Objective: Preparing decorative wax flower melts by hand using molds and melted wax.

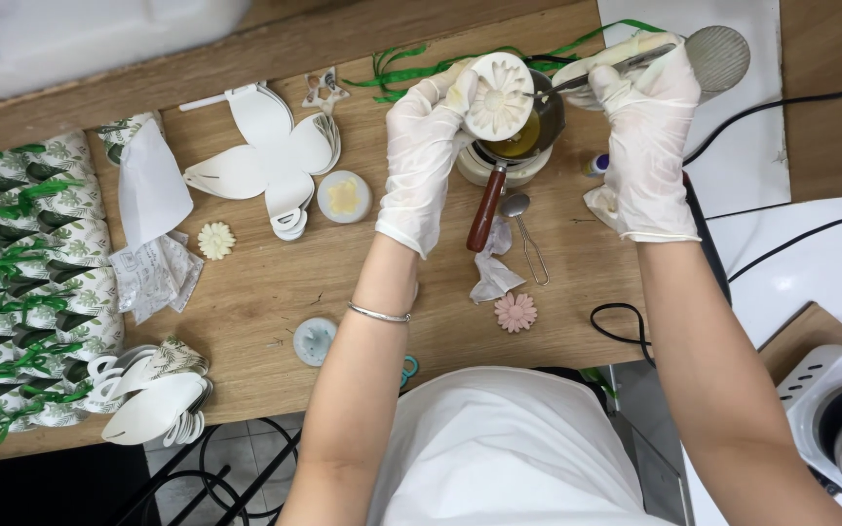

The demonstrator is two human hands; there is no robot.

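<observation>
My left hand (419,156), in a white glove, holds a round white flower-shaped mould (497,94) above a small pot of yellow liquid (528,131) with a reddish-brown handle. My right hand (645,127), also gloved, grips a metal spoon (577,80) whose tip reaches the mould's edge over the pot. The pot sits on a pale round base on the wooden table (255,292).
A small strainer (530,244), crumpled wrap (492,278), a pink flower piece (516,312), a cream flower piece (215,240), round moulds (344,196) (315,340), white petal-shaped card cutouts (265,161), leaf-print boxes (21,282), green ribbon (401,68), a sieve (718,54), black cables and an appliance (830,399).
</observation>
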